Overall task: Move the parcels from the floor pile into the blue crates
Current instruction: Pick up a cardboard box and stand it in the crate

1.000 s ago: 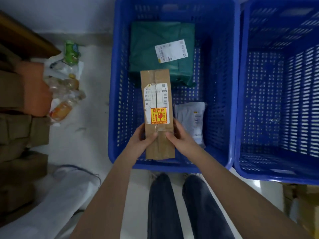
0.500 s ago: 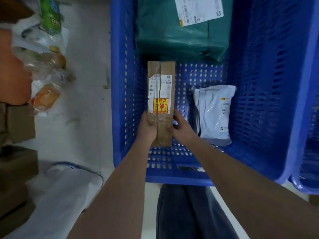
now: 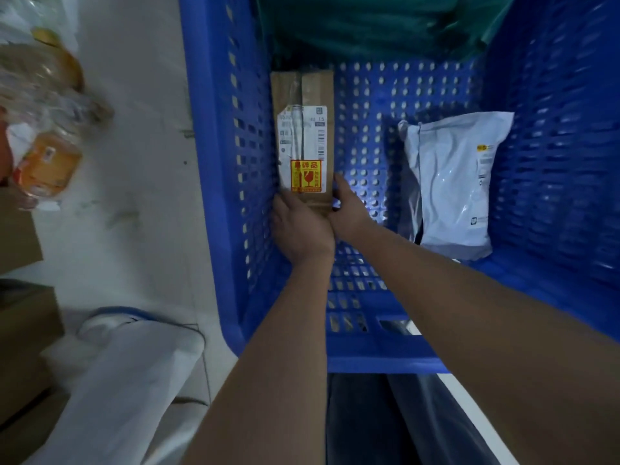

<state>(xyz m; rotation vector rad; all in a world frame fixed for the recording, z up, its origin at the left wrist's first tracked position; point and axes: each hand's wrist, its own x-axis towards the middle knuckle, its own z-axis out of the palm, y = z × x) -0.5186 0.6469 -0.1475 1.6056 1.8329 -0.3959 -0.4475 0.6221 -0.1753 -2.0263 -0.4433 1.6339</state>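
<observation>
A long brown cardboard parcel with a white label and a yellow-red fragile sticker lies low inside the blue crate, along its left wall. My left hand grips its near end from the left and top. My right hand holds the same end from the right, thumb against the parcel's side. A white plastic mailer lies on the crate floor to the right. A green bag parcel fills the far end of the crate.
Plastic bottles in a clear bag lie on the pale floor left of the crate. Brown cartons and a white bagged parcel sit at the lower left. My dark trouser legs are below the crate's near rim.
Both hands have carried the brown parcel down from above the crate's rim to its floor, next to the left wall. The view has moved closer and lower into the crate.
</observation>
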